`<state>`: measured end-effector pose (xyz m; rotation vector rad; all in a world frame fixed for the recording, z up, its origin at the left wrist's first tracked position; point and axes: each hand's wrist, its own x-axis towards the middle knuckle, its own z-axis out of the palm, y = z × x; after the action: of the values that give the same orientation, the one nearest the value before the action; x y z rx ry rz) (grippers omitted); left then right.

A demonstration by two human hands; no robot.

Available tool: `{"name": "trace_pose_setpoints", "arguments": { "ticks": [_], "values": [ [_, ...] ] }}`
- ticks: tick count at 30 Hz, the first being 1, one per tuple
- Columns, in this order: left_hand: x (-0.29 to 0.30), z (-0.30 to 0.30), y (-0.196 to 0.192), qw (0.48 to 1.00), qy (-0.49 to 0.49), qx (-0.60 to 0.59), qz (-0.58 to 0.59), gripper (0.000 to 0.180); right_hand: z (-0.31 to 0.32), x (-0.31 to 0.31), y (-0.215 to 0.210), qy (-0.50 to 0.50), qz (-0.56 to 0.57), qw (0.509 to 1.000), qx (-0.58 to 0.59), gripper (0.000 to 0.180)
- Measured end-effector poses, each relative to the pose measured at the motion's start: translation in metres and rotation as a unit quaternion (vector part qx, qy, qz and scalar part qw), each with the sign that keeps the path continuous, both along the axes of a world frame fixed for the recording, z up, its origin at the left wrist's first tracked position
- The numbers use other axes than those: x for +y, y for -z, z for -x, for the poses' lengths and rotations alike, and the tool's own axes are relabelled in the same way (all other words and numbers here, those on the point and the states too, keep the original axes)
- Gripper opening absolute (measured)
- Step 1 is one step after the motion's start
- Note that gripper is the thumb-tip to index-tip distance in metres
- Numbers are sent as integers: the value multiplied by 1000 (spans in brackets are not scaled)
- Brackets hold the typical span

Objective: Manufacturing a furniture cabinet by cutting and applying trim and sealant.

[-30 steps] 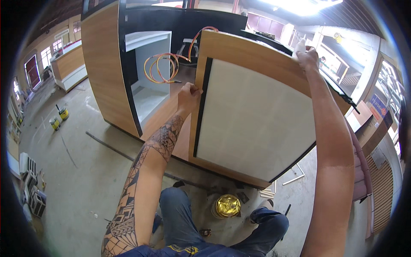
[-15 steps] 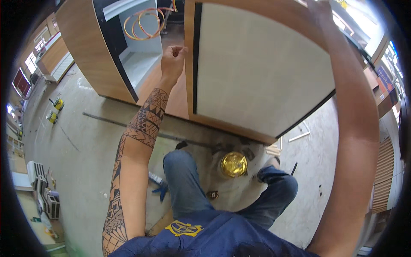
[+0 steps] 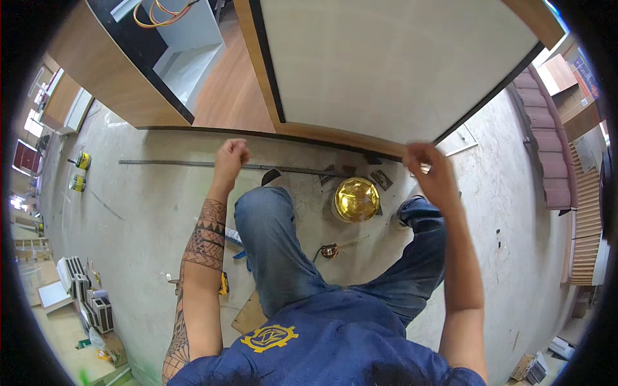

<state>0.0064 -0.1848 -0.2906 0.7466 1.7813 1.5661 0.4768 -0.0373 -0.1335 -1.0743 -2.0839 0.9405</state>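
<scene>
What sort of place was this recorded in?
Probably a joinery workshop or fit-out site: a large wood-faced cabinet unit with loose coiled cable stands on a bare grey floor, where a long thin strip lies.

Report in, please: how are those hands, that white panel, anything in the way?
Left hand curled, nothing visible in it. Right hand blurred, contact unclear. White panel ahead, wood-framed. Gold-topped tub on floor between legs, possible obstacle.
</scene>
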Motion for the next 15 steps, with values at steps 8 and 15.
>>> {"name": "trace_pose_setpoints", "arguments": {
  "ticks": [8,15],
  "values": [
    [0,6,192,950,147,85,262,39,-6,-39,120,-46,162,967,-190,36],
    [43,11,308,891,177,340,243,47,1,-33,140,-99,207,919,-321,52]
  ]
}}
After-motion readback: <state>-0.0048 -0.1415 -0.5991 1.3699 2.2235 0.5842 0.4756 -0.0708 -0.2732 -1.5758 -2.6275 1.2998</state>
